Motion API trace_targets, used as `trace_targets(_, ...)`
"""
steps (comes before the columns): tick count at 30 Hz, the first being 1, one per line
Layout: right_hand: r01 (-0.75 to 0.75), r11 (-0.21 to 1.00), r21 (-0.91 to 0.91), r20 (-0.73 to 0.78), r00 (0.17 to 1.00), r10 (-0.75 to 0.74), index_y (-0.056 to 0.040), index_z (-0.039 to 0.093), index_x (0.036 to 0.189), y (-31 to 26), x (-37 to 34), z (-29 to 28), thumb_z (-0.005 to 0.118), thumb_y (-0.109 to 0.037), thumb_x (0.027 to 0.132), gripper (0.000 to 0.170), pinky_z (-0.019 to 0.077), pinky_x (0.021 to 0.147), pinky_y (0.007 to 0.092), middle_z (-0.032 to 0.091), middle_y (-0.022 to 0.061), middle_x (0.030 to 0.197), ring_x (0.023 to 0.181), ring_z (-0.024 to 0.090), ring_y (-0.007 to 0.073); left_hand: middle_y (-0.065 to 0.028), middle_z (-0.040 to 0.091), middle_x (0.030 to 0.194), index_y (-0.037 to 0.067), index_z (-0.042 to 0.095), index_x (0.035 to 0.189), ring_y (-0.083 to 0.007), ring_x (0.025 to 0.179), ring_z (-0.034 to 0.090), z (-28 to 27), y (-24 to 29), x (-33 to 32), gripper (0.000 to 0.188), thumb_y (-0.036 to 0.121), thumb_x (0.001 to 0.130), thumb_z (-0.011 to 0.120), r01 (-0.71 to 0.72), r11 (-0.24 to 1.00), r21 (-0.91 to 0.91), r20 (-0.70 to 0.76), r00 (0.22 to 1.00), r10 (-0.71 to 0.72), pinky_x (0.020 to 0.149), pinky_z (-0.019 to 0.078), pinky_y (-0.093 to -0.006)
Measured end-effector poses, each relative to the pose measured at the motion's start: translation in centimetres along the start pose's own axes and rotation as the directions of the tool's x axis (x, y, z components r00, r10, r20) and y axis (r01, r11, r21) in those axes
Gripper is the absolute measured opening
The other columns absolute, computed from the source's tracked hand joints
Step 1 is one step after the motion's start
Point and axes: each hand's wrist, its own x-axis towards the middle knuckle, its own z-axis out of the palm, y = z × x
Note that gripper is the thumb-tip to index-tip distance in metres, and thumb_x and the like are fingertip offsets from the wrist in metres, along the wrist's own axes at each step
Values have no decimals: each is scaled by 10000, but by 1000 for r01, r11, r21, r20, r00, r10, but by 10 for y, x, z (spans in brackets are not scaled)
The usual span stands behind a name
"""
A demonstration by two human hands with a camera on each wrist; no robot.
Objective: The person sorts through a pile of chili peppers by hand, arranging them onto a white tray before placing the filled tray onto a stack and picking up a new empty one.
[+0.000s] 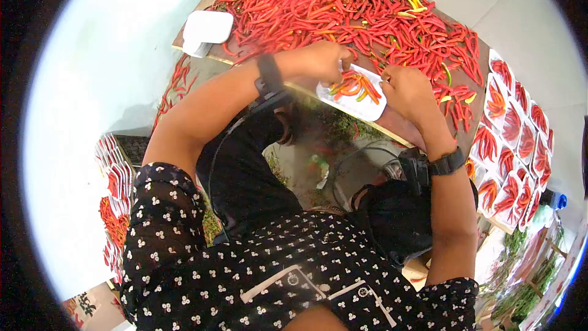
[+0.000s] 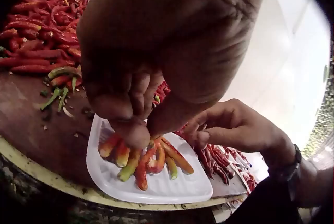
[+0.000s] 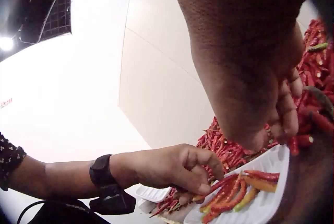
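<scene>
A white foam tray (image 1: 361, 109) lies at the near edge of the brown table, with several red, orange and greenish chili peppers (image 2: 147, 164) fanned out on it. My left hand (image 1: 321, 62) is over the tray's left side, thumb and forefinger pinching a chili pepper at the upper ends of the row. At the tray's right far corner is my right hand (image 1: 410, 95), fingers curled in close to the rim (image 3: 281, 156). Whether it grips the rim or a pepper, I cannot tell.
A large heap of red chili peppers (image 1: 306, 0) covers the table behind the tray. Stacked white trays (image 1: 208, 27) stand at the left corner. Filled, wrapped trays (image 1: 511, 135) line the right side, and more filled trays (image 1: 114, 165) are stacked at the left. Stems litter the floor below.
</scene>
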Motion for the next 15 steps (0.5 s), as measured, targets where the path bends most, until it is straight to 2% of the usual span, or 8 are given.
trace_targets(3, 0, 999, 39, 12, 1000, 0, -54, 621, 825, -3, -1, -3, 563, -173, 747, 153, 471, 685, 439, 624, 171, 775, 745, 602, 343, -125, 633, 685, 11, 603, 942, -179, 605, 637, 0, 4, -3, 317, 94, 641, 659, -18, 1000, 26, -23, 1000, 18, 565, 490, -302)
trace_targets(9, 139, 988, 71, 1, 990, -140, -59, 650, 902, -9, 1, 0, 570, -162, 726, 218, 481, 706, 419, 633, 165, 823, 772, 608, 329, -126, 624, 695, 34, 607, 939, -210, 646, 630, 0, 4, -5, 323, 127, 635, 663, -65, 997, 41, -84, 994, 68, 589, 485, -331)
trace_targets(11, 138, 990, -13, 74, 988, -137, -70, 664, 934, -12, 3, 1, 580, -145, 715, 247, 482, 725, 407, 631, 168, 839, 786, 608, 320, -129, 621, 699, 35, 607, 939, -219, 658, 628, -2, 7, -8, 329, 138, 632, 666, -51, 998, 48, -84, 995, 55, 597, 484, -337)
trace_targets(15, 185, 982, -24, 29, 982, -184, -82, 673, 939, -11, 3, 9, 584, -127, 710, 249, 481, 729, 404, 620, 166, 801, 781, 604, 315, -158, 627, 771, 38, 605, 951, -267, 712, 630, 0, 8, -8, 356, 165, 628, 681, -48, 995, 84, -57, 997, 53, 639, 487, -365)
